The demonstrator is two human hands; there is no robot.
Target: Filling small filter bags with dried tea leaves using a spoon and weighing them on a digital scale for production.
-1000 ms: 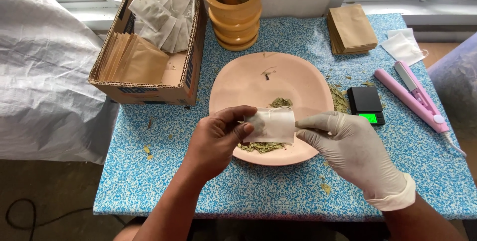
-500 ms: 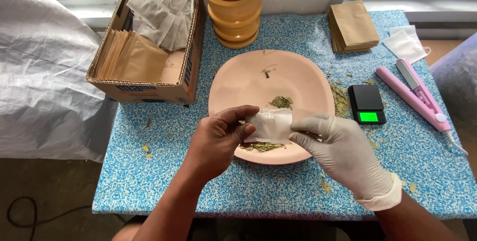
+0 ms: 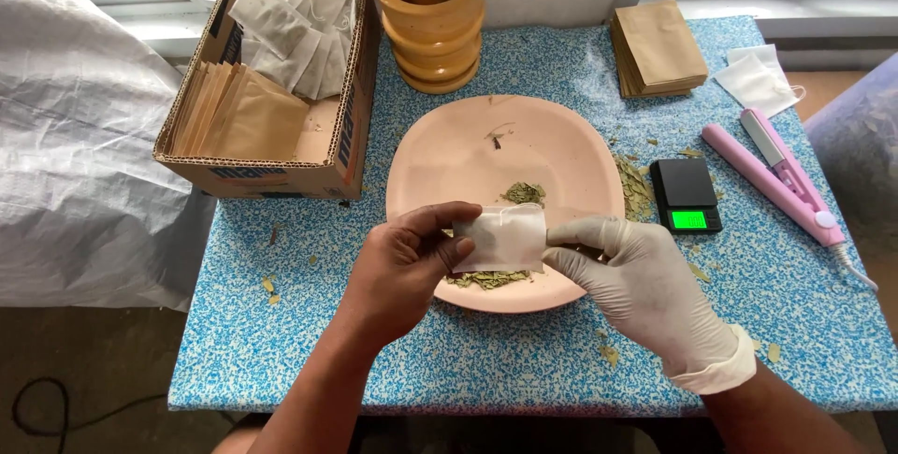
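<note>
Both my hands hold a small white sachet [image 3: 503, 238] over the near rim of a pink plate [image 3: 449, 150]. My bare left hand [image 3: 402, 267] pinches its left edge between thumb and fingers. My right hand [image 3: 636, 281], in a white glove, grips its right edge. Crushed dried green leaves [image 3: 524, 194] lie on the plate, some behind the sachet and some beneath it at the plate's front.
A cardboard box [image 3: 271, 178] with brown envelopes and white sachets stands at the back left. A wooden mortar with pestle [image 3: 432, 14] is behind the plate. To the right are brown envelopes [image 3: 659, 47], a small black scale [image 3: 687, 194], a pink sealer [image 3: 776, 178] and a white mask [image 3: 760, 80].
Both hands with the sachet have stayed over the plate's near rim; the fingers have shifted slightly on the sachet's edges.
</note>
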